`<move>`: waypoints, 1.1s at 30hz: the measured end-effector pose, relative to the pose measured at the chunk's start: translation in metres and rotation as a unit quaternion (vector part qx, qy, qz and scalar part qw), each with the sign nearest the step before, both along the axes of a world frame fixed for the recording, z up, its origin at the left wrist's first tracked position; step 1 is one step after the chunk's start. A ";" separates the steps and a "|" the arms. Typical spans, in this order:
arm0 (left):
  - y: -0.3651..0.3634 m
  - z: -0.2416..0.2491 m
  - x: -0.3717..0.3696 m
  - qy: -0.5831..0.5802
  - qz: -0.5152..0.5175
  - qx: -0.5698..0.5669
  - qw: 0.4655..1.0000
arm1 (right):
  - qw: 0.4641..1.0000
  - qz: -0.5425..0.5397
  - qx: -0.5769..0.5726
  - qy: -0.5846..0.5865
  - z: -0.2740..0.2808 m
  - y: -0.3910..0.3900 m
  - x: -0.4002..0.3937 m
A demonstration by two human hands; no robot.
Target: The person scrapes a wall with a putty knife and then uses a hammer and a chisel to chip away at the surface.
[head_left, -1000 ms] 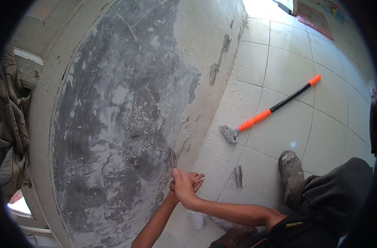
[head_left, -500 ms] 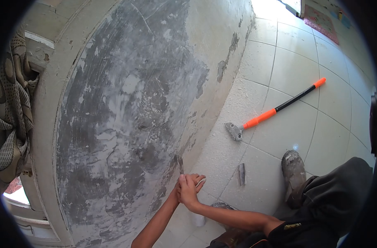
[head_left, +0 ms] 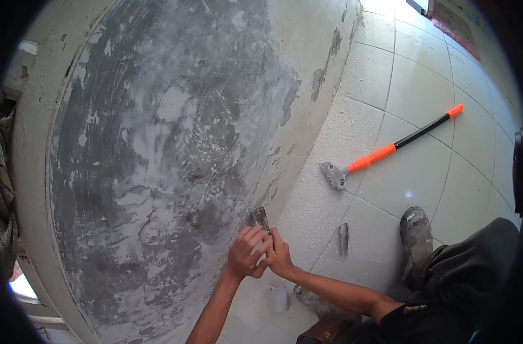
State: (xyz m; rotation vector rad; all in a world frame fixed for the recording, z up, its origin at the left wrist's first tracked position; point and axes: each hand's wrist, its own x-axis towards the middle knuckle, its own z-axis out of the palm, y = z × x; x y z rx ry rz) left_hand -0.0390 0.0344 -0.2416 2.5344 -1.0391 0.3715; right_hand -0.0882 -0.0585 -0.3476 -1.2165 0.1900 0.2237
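A small metal scraper [head_left: 260, 218] touches the lower part of the worn wall [head_left: 175, 143], its blade flat and speckled. My right hand [head_left: 280, 254] is closed round its handle, which is mostly hidden. Pressed up beside it, my left hand [head_left: 249, 252] has its fingers curled against the base of the same scraper. Grey patches and pale flaking paint cover the wall around the blade.
On the tiled floor [head_left: 416, 155] lies a long orange and black scraper [head_left: 395, 148], with pale dust along the wall's foot. A grey strip [head_left: 344, 239] and a pale cylindrical object [head_left: 278, 299] lie nearer. My dusty shoe [head_left: 416, 228] is at the right; cloth [head_left: 2, 189] hangs far left.
The view has shifted slightly. My hands have moved a little apart from their overlapped position, with the left fingers now showing in front, and the blade has turned its broad face to view.
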 end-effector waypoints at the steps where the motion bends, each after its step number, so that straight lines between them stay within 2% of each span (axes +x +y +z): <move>1: -0.008 0.005 0.012 -0.005 -0.091 0.044 0.995 | 0.999 0.002 0.009 -0.045 -0.007 0.002 -0.001; 2: -0.009 -0.003 0.021 -0.005 -0.090 0.043 0.995 | 0.999 0.004 0.008 -0.045 -0.016 0.007 -0.003; 4: -0.007 -0.029 0.038 0.036 -0.150 0.097 0.983 | 0.979 -0.014 -0.053 -0.198 -0.036 0.019 -0.007; 5: -0.001 -0.035 0.035 0.144 -0.126 0.179 0.965 | 0.980 0.013 -0.079 -0.180 -0.043 0.022 -0.008; 6: -0.003 -0.034 0.038 0.142 -0.128 0.179 0.965 | 0.980 0.011 -0.079 -0.182 -0.042 0.025 -0.007; 8: -0.007 -0.036 0.039 0.163 -0.087 0.180 0.966 | 0.991 -0.051 0.108 -0.053 -0.043 0.032 -0.009; 9: -0.010 -0.035 0.039 0.165 -0.087 0.179 0.966 | 0.992 -0.051 0.107 -0.050 -0.036 0.025 -0.006; 11: -0.016 -0.036 0.040 0.163 -0.072 0.174 0.968 | 0.994 -0.004 0.020 -0.106 -0.019 0.004 0.004; 15: -0.012 -0.042 0.044 0.167 -0.083 0.206 0.961 | 0.993 0.051 -0.034 -0.105 -0.032 0.010 -0.001; 16: -0.011 -0.043 0.044 0.169 -0.081 0.204 0.961 | 0.990 0.000 0.137 -0.021 -0.034 0.020 0.000; 17: -0.011 -0.045 0.044 0.164 -0.087 0.200 0.962 | 0.950 -0.050 0.301 0.063 -0.036 0.026 -0.002; 20: -0.006 -0.045 0.041 0.154 -0.095 0.204 0.962 | 0.928 -0.062 0.362 0.055 -0.025 0.025 -0.001; 21: -0.006 -0.045 0.042 0.146 -0.098 0.211 0.962 | 0.929 -0.057 0.361 0.053 -0.031 0.025 -0.002; 22: -0.006 -0.044 0.042 0.143 -0.096 0.210 0.962 | 0.992 -0.040 0.102 -0.066 -0.039 0.027 -0.005; 23: -0.005 -0.042 0.042 0.137 -0.104 0.210 0.963 | 0.970 -0.025 -0.164 -0.179 -0.047 0.030 -0.006; 24: -0.006 -0.041 0.042 0.131 -0.112 0.209 0.963 | 0.969 -0.028 -0.164 -0.180 -0.042 0.028 -0.004; 26: -0.009 -0.041 0.043 0.136 -0.110 0.206 0.963 | 0.991 -0.008 -0.041 -0.125 -0.033 0.021 -0.005; 30: -0.012 -0.045 0.046 0.137 -0.099 0.195 0.966 | 0.990 -0.008 -0.044 -0.131 -0.037 0.014 0.003; 32: -0.014 -0.048 0.044 0.135 -0.095 0.197 0.966 | 0.992 0.013 0.072 -0.101 -0.052 0.019 -0.001; 33: -0.017 -0.049 0.047 0.123 -0.091 0.197 0.968 | 0.992 0.015 0.072 -0.100 -0.053 0.019 0.002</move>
